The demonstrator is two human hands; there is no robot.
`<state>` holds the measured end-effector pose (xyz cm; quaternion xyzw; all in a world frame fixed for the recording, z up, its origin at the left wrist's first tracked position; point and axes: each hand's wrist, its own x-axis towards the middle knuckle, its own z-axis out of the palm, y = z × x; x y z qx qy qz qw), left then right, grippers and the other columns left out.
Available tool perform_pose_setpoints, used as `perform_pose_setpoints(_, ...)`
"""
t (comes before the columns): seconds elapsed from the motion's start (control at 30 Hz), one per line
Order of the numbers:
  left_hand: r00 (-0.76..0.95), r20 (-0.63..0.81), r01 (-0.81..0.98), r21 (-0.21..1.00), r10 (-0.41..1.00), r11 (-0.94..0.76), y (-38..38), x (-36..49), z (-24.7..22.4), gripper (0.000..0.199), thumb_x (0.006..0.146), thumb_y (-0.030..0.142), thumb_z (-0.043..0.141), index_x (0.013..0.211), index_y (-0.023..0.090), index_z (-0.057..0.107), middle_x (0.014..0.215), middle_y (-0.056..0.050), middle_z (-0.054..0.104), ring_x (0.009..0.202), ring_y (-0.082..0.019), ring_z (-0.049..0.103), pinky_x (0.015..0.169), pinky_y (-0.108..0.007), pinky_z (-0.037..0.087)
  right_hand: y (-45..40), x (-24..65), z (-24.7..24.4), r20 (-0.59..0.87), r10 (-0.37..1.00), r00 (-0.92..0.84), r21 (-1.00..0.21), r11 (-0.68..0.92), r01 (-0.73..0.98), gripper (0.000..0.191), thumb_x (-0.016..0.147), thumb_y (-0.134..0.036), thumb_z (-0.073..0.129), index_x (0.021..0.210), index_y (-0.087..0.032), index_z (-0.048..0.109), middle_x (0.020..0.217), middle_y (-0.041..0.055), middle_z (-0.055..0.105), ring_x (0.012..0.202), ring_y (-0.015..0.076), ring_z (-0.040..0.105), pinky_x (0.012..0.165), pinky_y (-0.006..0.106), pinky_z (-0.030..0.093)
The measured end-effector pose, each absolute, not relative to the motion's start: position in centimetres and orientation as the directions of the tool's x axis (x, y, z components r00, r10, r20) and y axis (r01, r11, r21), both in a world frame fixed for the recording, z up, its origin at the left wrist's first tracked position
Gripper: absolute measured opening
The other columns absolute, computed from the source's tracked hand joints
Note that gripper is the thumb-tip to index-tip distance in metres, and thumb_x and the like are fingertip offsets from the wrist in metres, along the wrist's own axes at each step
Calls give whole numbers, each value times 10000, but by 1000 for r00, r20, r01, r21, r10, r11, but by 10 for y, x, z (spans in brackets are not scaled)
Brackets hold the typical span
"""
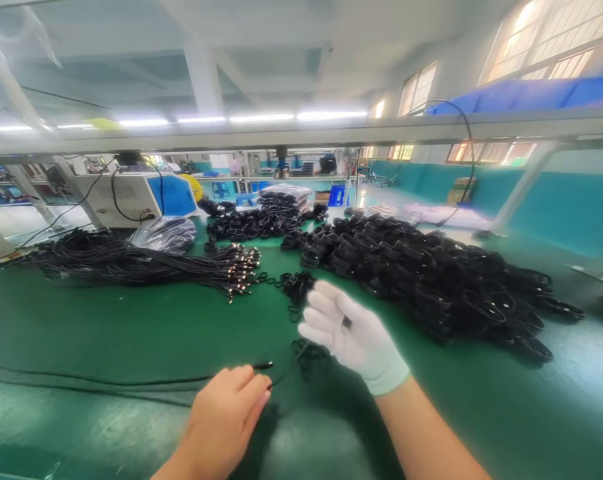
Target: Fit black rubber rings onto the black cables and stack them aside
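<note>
My left hand [226,413] is bare and closed on a thin black cable [131,383]. The cable runs from the left edge of the bench to the hand, and its plug end [262,365] sticks out beyond the fingers. On my right hand [356,333] is a white glove; its fingers are stretched out, with the palm turned partly toward me. A small dark piece or mark [346,323] shows on the palm; I cannot tell which. Small black loops, perhaps ties [308,357], lie on the green mat beside and below the gloved hand.
A bundle of black cables [146,260] with metal-tipped ends lies at left. Coiled black cables [421,273] are heaped at right, with more coils [261,223] behind. A white and blue machine [131,197] stands back left. A shelf beam [281,137] crosses above the bench.
</note>
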<state>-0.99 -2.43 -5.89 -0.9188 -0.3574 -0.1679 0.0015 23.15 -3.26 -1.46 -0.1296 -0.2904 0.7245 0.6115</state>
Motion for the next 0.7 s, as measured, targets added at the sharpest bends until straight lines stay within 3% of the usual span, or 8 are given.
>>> perform_pose_setpoints(0.13, 804, 401, 487, -21, 439, -873, -55, -7, -51, 209, 860, 183, 407, 761, 234, 584, 610, -11, 537, 544, -164, 474, 518, -297, 323, -26, 229, -24, 134, 966, -219, -578, -104, -809, 248, 918, -308, 467, 1115, -203, 576, 1082, 39, 627, 998, 187, 593, 995, 469, 373)
perform_pose_setpoints(0.27, 805, 428, 459, -12, 410, -888, -48, -3, -9, 210, 883, 219, 422, 788, 237, 609, 613, -2, 540, 551, -150, 468, 524, -289, 314, -28, 208, -37, 62, 918, -392, -683, -248, -687, 312, 844, -325, 603, 1082, -125, 587, 992, 109, 651, 956, 235, 619, 966, 515, 367)
perform_pose_setpoints(0.33, 753, 425, 533, 53, 502, -844, -30, 0, 15, 228, 902, 288, 433, 797, 247, 632, 692, 3, 578, 628, -140, 503, 583, -272, 343, -34, 196, -40, 45, 828, -558, -722, -360, -591, 392, 804, -361, 651, 1084, -96, 583, 942, 139, 656, 910, 254, 635, 936, 532, 373)
perform_pose_setpoints(0.43, 748, 301, 548, 225, 592, -806, -1, 6, 38, 185, 878, 313, 500, 791, 240, 646, 774, 34, 608, 720, -114, 541, 640, -228, 369, -42, 184, -41, 64, 691, -720, -720, -468, -512, 499, 761, -415, 690, 1114, -84, 570, 954, 165, 652, 913, 273, 635, 918, 550, 375)
perform_pose_setpoints(0.6, 753, 219, 479, 465, 621, -744, 19, 19, 38, 142, 834, 287, 560, 760, 219, 661, 788, 40, 618, 742, -107, 554, 687, -204, 397, -48, 176, -41, 72, 686, -724, -694, -487, -530, 524, 766, -349, 692, 1172, -57, 536, 1028, 185, 626, 973, 309, 616, 903, 608, 368)
perform_pose_setpoints(0.7, 744, 174, 438, 601, 645, -668, 26, 24, 23, 150, 817, 278, 555, 747, 198, 661, 793, 26, 626, 737, -116, 562, 681, -206, 412, -49, 174, -41, 80, 703, -707, -673, -485, -558, 471, 758, -364, 694, 1109, -85, 549, 916, 120, 632, 895, 281, 632, 877, 608, 387)
